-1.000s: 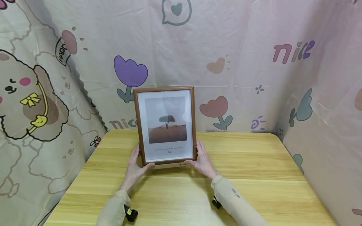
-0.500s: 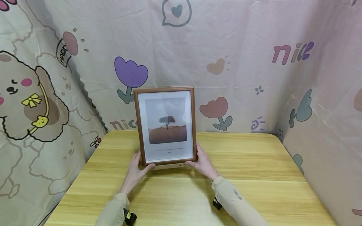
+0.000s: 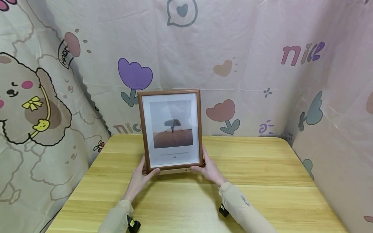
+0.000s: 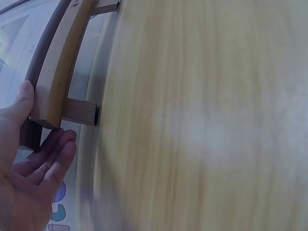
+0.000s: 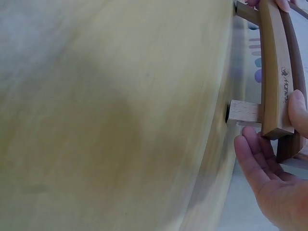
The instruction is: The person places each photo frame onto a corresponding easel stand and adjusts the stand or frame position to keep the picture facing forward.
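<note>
A brown picture frame (image 3: 173, 157) with a tree print stands nearly upright on a light wooden stand (image 3: 175, 171) near the middle of the table. In the left wrist view the stand's ledge (image 4: 54, 72) runs along the frame's bottom edge, with a short foot (image 4: 79, 110) below it. My left hand (image 3: 138, 178) grips the lower left corner of the frame, thumb at the front and fingers curled behind. At the lower right corner my right hand (image 3: 210, 169) holds it the same way. The right wrist view shows that thumb beside the lettered ledge (image 5: 279, 82).
The frame stands on a wood-grain table (image 3: 256, 194). Behind it hangs a printed cloth (image 3: 244, 38) with flowers and hearts, and another cloth (image 3: 43, 161) with a cartoon animal closes the left side. Small black cameras sit at both wrists.
The left fingers have shifted slightly at the lower left corner. The frame, the stand and the right hand are almost still.
</note>
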`<state>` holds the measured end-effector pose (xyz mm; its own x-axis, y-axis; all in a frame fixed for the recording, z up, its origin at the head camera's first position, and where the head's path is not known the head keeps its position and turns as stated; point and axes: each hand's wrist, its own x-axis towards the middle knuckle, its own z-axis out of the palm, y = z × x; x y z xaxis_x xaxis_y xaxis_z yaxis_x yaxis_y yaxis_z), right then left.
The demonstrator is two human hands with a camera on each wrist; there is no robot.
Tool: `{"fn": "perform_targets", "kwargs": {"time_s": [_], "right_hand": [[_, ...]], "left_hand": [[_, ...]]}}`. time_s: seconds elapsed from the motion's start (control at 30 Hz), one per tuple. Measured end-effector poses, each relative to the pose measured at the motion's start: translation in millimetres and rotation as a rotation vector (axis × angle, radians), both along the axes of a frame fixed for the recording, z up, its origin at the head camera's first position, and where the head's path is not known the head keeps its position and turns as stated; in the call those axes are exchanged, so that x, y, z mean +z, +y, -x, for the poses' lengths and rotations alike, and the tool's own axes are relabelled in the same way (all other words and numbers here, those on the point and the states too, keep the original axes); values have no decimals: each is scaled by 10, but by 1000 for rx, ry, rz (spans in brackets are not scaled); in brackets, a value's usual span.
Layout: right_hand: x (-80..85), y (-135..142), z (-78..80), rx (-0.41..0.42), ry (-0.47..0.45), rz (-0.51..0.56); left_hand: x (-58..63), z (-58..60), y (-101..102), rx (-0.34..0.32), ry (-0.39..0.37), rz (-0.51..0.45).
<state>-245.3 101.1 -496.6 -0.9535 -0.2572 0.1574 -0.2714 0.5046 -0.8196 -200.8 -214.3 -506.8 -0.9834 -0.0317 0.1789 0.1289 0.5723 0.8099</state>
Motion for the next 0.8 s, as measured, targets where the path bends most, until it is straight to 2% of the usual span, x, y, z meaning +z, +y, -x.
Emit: {"fn": "perform_targets", "kwargs": {"time_s": [0.27, 0.8], "right_hand": [[17, -9, -12, 3, -31, 10], [35, -18, -26, 8, -80, 35]], "left_hand": [[2, -7, 16, 21, -19, -8], [-3, 6, 22, 14, -11, -15]]}}
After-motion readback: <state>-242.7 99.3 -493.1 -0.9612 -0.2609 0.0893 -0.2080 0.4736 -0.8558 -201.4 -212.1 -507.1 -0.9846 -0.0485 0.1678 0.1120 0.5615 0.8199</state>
